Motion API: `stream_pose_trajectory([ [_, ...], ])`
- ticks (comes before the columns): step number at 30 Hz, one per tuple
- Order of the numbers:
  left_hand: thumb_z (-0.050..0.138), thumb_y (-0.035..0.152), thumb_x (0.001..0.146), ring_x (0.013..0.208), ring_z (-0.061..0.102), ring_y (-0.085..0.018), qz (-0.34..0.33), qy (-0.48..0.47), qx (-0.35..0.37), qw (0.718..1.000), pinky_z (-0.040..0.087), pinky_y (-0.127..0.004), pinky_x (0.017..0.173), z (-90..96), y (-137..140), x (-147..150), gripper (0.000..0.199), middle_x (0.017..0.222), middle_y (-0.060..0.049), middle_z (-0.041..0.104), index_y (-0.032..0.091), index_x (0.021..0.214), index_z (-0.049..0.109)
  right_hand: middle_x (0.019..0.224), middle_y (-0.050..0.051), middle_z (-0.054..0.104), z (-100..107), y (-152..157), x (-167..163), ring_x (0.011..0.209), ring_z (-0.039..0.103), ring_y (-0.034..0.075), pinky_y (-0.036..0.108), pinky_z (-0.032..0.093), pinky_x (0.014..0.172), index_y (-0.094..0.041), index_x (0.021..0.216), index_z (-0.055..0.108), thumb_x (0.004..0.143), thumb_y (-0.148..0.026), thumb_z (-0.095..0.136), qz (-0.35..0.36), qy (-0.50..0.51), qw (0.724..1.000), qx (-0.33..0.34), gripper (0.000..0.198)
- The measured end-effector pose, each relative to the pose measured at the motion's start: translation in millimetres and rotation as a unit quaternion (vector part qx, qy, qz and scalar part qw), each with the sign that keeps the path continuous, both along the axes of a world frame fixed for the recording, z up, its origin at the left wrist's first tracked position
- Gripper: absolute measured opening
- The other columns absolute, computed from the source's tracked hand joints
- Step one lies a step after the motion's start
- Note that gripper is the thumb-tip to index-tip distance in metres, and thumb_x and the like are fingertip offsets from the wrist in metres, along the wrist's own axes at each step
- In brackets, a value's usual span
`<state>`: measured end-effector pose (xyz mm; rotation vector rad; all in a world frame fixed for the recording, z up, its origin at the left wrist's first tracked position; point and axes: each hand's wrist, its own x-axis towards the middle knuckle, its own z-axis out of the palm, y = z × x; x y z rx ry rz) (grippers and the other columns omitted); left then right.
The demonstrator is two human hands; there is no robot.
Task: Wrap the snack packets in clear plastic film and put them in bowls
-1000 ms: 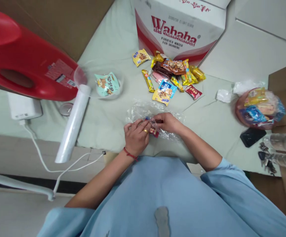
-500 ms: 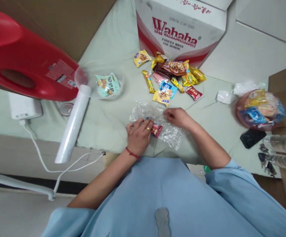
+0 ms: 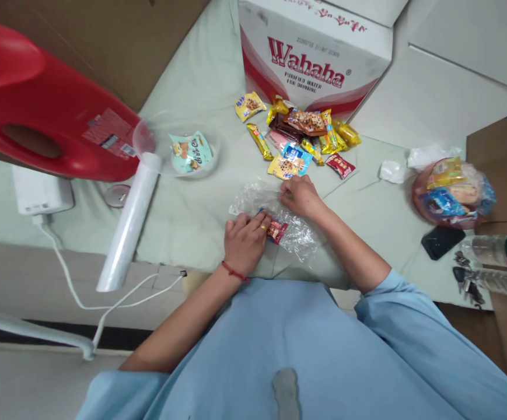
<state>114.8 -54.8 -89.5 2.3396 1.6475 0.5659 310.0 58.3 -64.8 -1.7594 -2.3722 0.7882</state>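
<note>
A crinkled sheet of clear plastic film [image 3: 299, 236] lies on the cloth-covered table in front of me. My left hand [image 3: 245, 242] rests on it, fingers together and curled over a small red snack packet [image 3: 278, 231]. A bit of blue wrapper shows by those fingertips; the rest is under the hand. At the film's far right part, my right hand [image 3: 300, 195] is closed in a pinch on the film. Just beyond it lie a yellow cookie packet [image 3: 282, 168] and a heap of snacks [image 3: 308, 122] in brown, yellow and pink wrappers.
A Wahaha carton [image 3: 310, 64] stands behind the snacks. To the left are a clear bowl [image 3: 216, 153] with a green packet, a film roll [image 3: 128, 224] and a red jug [image 3: 73, 137]. On the right sit a filled snack bowl [image 3: 423, 204], a phone [image 3: 442, 242], keys and bottles.
My right hand has moved a little away from me and to the left, towards the yellow cookie packet. My left hand stays on the red packet. The view has shifted slightly.
</note>
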Motion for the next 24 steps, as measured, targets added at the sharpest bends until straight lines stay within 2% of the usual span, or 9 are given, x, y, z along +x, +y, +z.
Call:
stream_pose_trajectory([
  [4,0.05,0.025,0.104,0.096,0.062,-0.031,-0.002,0.005,-0.009,1.0,0.039,-0.049,0.078,-4.2,2,1,0.033,0.125,-0.01,0.08,0.026,0.118,0.079,0.1,0.008,0.066,17,-29,0,0.089,0.06,0.021,0.031,0.044,0.083,-0.018,0.106,0.071,0.092,-0.015,0.059,0.118,0.119,0.986,-0.002,0.019],
  [8,0.053,0.023,0.098,0.095,0.066,-0.032,-0.015,-0.047,-0.067,0.997,0.048,-0.05,0.083,-12.3,8,-6,0.03,0.094,-0.014,0.08,0.022,0.086,0.08,0.115,0.01,0.068,5,-74,-12,0.101,0.063,0.022,0.031,0.048,0.088,-0.019,0.136,0.061,0.094,-0.01,0.053,0.174,0.206,0.962,-0.036,0.044],
  [10,0.052,0.025,0.097,0.101,0.069,-0.029,-0.033,-0.145,-0.098,0.984,0.054,-0.048,0.091,-16.5,11,-17,0.029,0.105,-0.012,0.081,0.023,0.093,0.08,0.124,0.013,0.067,-7,-88,-15,0.108,0.063,0.022,0.032,0.05,0.093,-0.018,0.144,0.057,0.095,-0.007,0.05,0.151,0.219,0.964,-0.024,0.05],
  [12,0.054,0.032,0.096,0.112,0.07,-0.026,-0.005,-0.258,-0.116,0.959,0.055,-0.045,0.102,-19.7,15,-32,0.028,0.119,-0.008,0.08,0.026,0.106,0.08,0.128,0.013,0.066,-16,-95,-15,0.111,0.062,0.022,0.032,0.05,0.094,-0.02,0.144,0.059,0.095,-0.004,0.047,0.137,0.21,0.968,-0.024,0.053],
  [15,0.059,0.043,0.094,0.109,0.072,-0.023,0.169,-0.34,-0.114,0.918,0.057,-0.041,0.1,-22.0,22,-52,0.034,0.119,-0.008,0.078,0.024,0.114,0.077,0.13,0.011,0.065,-19,-96,-14,0.115,0.062,0.021,0.031,0.05,0.097,-0.023,0.142,0.064,0.089,0.002,0.046,0.129,0.186,0.973,-0.047,0.06],
  [18,0.054,0.052,0.095,0.099,0.07,-0.024,0.302,-0.285,-0.092,0.905,0.056,-0.042,0.098,-22.5,30,-62,0.041,0.105,-0.01,0.076,0.018,0.108,0.074,0.135,0.009,0.064,-17,-94,-17,0.121,0.06,0.022,0.031,0.049,0.102,-0.024,0.142,0.066,0.084,0.006,0.045,0.12,0.18,0.974,-0.07,0.068],
  [21,0.052,0.048,0.094,0.114,0.065,-0.027,0.265,-0.255,-0.103,0.924,0.049,-0.046,0.109,-22.8,38,-60,0.038,0.111,-0.012,0.074,0.019,0.105,0.073,0.134,0.009,0.065,-15,-91,-21,0.121,0.061,0.023,0.032,0.048,0.104,-0.024,0.142,0.068,0.084,0.006,0.046,0.105,0.182,0.974,-0.09,0.069],
  [23,0.056,0.04,0.089,0.113,0.066,-0.027,0.225,-0.287,-0.152,0.919,0.051,-0.045,0.104,-21.8,44,-56,0.041,0.124,-0.012,0.073,0.019,0.121,0.069,0.131,0.009,0.066,-16,-89,-22,0.118,0.061,0.023,0.032,0.048,0.103,-0.025,0.141,0.069,0.084,0.005,0.047,0.098,0.183,0.973,-0.097,0.068],
  [24,0.059,0.036,0.084,0.108,0.067,-0.026,0.202,-0.302,-0.18,0.914,0.053,-0.044,0.1,-20.3,48,-55,0.052,0.13,-0.012,0.072,0.02,0.134,0.064,0.13,0.008,0.066,-16,-89,-22,0.116,0.061,0.022,0.031,0.049,0.102,-0.026,0.141,0.069,0.085,0.005,0.048,0.098,0.183,0.973,-0.099,0.068],
])
